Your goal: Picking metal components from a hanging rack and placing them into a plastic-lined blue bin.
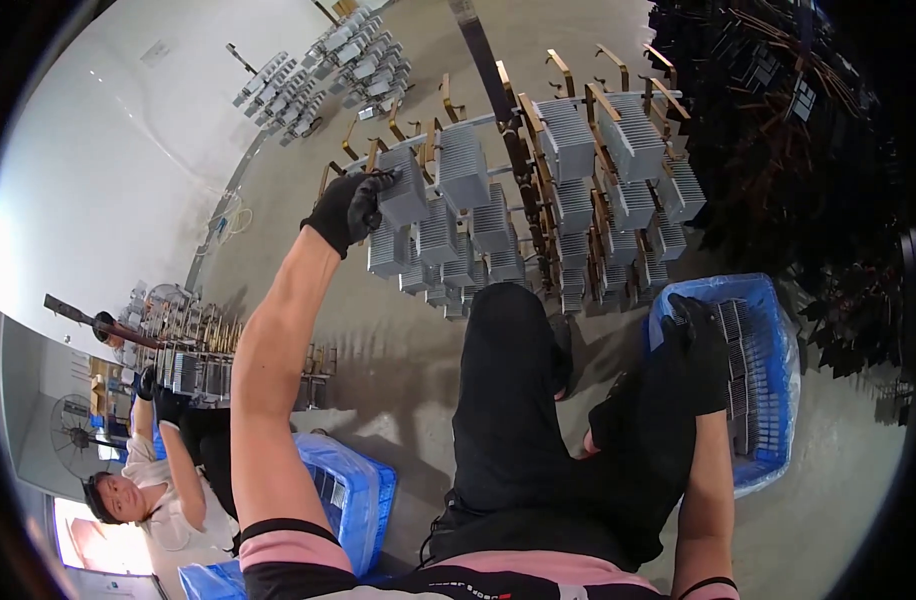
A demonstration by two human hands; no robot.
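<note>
A black-gloved left hand, my left hand (350,208), is raised to the hanging rack, its fingers closed on the left edge of a grey finned heat sink (403,186). That heat sink hangs in the upper row, beside another heat sink (463,168). Low on the right, my right hand (700,355), also in a black glove, reaches over the near-left rim of a blue basket (775,385). Its fingers look apart, close to finned heat sinks (743,360) lying inside. The palm side of this hand is hidden.
Brass-coloured hooks (560,70) and a dark central bar (519,165) carry several tiers of heat sinks. Dark hanging parts (768,160) crowd the right. At lower left, a second blue basket (363,500) stands near a seated co-worker (168,500) at another rack (193,335).
</note>
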